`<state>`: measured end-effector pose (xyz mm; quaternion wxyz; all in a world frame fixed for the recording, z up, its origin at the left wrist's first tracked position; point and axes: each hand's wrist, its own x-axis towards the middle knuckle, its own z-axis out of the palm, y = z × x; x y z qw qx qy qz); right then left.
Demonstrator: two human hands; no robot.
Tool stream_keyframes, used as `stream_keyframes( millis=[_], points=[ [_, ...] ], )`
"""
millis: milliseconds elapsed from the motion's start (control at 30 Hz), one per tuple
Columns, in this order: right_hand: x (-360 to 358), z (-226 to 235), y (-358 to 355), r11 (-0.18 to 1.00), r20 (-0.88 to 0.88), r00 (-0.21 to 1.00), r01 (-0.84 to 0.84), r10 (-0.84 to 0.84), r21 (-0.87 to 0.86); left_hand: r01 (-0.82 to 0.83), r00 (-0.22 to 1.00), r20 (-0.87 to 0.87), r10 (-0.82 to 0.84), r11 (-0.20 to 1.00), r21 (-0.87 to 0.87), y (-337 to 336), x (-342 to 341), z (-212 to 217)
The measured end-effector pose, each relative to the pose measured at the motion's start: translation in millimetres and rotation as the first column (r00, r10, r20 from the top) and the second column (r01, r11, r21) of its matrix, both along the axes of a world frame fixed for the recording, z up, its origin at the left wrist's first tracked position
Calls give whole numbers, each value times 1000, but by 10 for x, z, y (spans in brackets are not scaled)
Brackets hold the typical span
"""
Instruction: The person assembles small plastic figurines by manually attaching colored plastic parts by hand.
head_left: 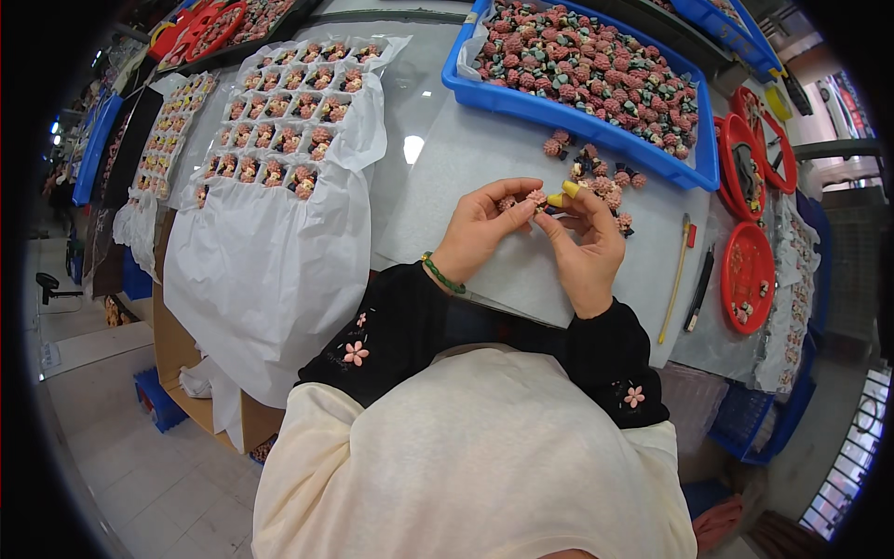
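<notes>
Two hands meet over the white table (pixel 521 270), pinching one small pink flower piece (pixel 535 197) between them. It is a rosette of pink petals with a darker centre, no larger than a fingertip; finer detail is too small to tell.

Just beyond the hands lies a loose heap of the same pieces (pixel 601 177), pink with black and green bits. Farther off stands a blue tray (pixel 559 112), heaped with more. Out past the left hand, white paper (pixel 279 242) drapes over a box, carrying rows of finished pieces (pixel 289 112). Beyond the right hand lie a yellow stick (pixel 677 279), a dark pen (pixel 699 289) and red round lids (pixel 748 275).

The left hand (pixel 480 233) is curled narrow, thumb and fingers closed on the flower; a green band (pixel 441 275) circles its wrist. The right hand (pixel 587 247) is also closed to a pinch on the flower, with yellow caps (pixel 562 194) on its fingertips.
</notes>
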<state>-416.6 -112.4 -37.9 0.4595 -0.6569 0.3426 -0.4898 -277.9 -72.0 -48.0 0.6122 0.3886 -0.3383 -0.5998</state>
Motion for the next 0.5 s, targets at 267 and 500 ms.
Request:
stream_keyframes(
  millis=[267,500],
  points=[
    [9,-54,4,996,9,1000,9,-8,-89,-6,999,42,6,1000,0,11,22,-9],
    [5,-39,5,997,8,1000,-18,19,-81,-11,998,-57,8,998,-54,5,21,-43]
  ],
)
